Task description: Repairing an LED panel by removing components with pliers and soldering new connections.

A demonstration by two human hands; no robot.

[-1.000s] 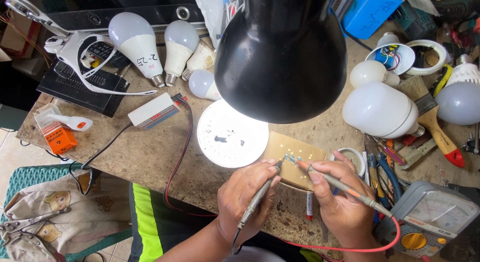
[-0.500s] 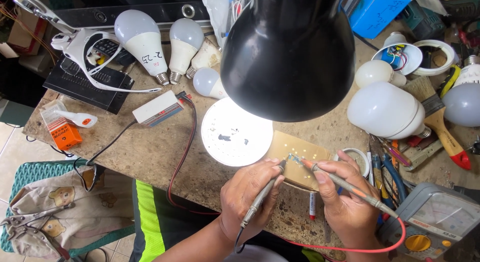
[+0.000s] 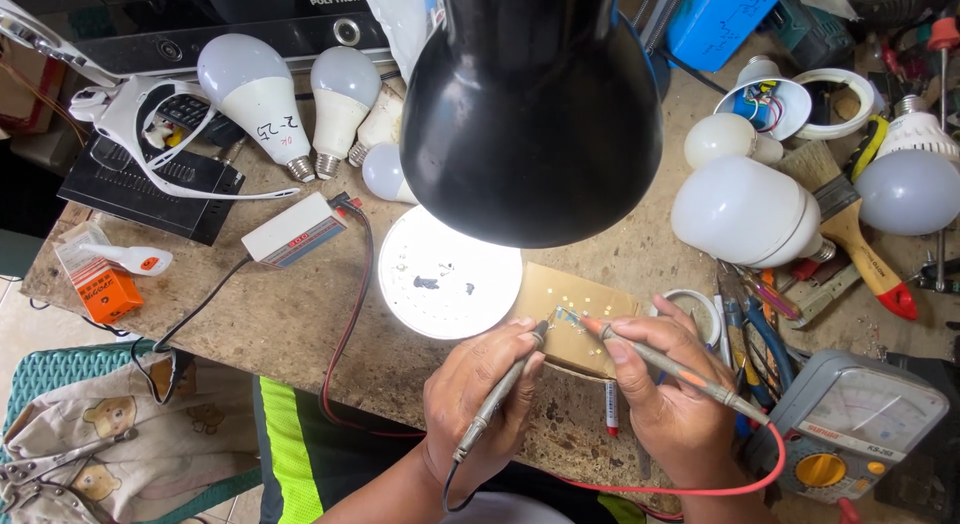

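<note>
My left hand (image 3: 478, 396) grips a black test probe (image 3: 500, 392) like a pen, its tip near a small part (image 3: 567, 318) lying on a tan cardboard piece (image 3: 580, 316). In my right hand (image 3: 667, 394) is a red test probe (image 3: 672, 366), and its tip touches the same small part from the right. A red lead (image 3: 700, 489) runs from that probe toward an analog multimeter (image 3: 860, 424) at the lower right. A round white LED plate (image 3: 450, 274) lies just left of the cardboard, under a black lamp shade (image 3: 530, 104).
Several white bulbs (image 3: 745, 209) lie across the back and right of the stone bench. A white box with leads (image 3: 293, 230), an orange box (image 3: 100, 289), a brush (image 3: 850, 219), pliers (image 3: 760, 334) and a black device (image 3: 140, 179) crowd the rest.
Both probe tips stay on the small part on the cardboard. The view has shifted slightly; the hands have barely moved.
</note>
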